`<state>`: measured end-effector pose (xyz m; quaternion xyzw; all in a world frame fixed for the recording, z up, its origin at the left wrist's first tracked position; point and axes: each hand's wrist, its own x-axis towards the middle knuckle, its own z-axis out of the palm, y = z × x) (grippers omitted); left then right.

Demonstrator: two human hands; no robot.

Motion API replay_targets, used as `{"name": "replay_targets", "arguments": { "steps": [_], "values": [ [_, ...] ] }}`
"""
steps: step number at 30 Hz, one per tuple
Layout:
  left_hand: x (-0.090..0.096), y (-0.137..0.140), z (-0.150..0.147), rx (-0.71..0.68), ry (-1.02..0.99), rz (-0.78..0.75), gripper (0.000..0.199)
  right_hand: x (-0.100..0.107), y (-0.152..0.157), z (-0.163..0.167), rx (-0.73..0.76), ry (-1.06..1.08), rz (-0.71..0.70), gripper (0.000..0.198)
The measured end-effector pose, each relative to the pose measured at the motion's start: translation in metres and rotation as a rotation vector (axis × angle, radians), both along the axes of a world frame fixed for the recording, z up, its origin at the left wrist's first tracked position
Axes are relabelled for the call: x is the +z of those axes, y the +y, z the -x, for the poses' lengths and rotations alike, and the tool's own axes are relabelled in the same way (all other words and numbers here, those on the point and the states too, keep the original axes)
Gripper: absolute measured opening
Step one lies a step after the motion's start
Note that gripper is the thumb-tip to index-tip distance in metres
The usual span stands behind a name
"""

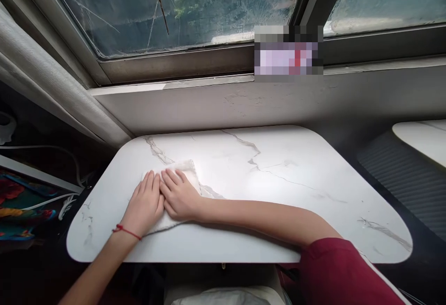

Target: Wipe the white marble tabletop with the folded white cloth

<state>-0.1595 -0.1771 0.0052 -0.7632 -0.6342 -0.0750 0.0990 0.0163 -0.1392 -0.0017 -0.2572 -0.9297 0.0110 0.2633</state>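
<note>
A white cloth [190,175] lies flat on the left part of a white marble-patterned table [278,175]. My left hand [143,205] rests palm down on the cloth's left side, fingers stretched out and close together; a red string bracelet [127,232] circles that wrist. Beside it, touching it, my right hand [179,193] also presses flat on the cloth, its fingers pointing up and to the left. The hands cover much of the cloth. Its upper right corner and lower edge show around them.
Behind the table runs a wall with a window [195,12] above it. A pale curtain [69,68] hangs at the left, near cables and colourful fabric [24,203]. Another white tabletop [425,138] stands at the far right. A blurred patch covers part of the window frame.
</note>
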Motion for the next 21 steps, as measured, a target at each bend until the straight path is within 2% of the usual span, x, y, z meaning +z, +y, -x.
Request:
{"name": "replay_targets", "arguments": {
  "steps": [5,11,15,21],
  "values": [
    [0.015,0.073,-0.023,-0.045,0.075,0.036,0.049,0.0,0.055,-0.008,-0.077,-0.018,0.041,0.054],
    [0.01,0.147,-0.068,-0.025,-0.016,-0.056,0.046,0.0,0.125,-0.038,-0.196,-0.05,0.064,0.051],
    [0.007,0.17,-0.086,-0.025,-0.116,-0.064,0.048,0.002,0.149,-0.057,-0.218,-0.079,0.082,0.051],
    [0.003,0.174,-0.089,-0.022,-0.168,-0.074,0.051,0.002,0.16,-0.065,-0.179,-0.098,0.089,0.052]
  ]
}}
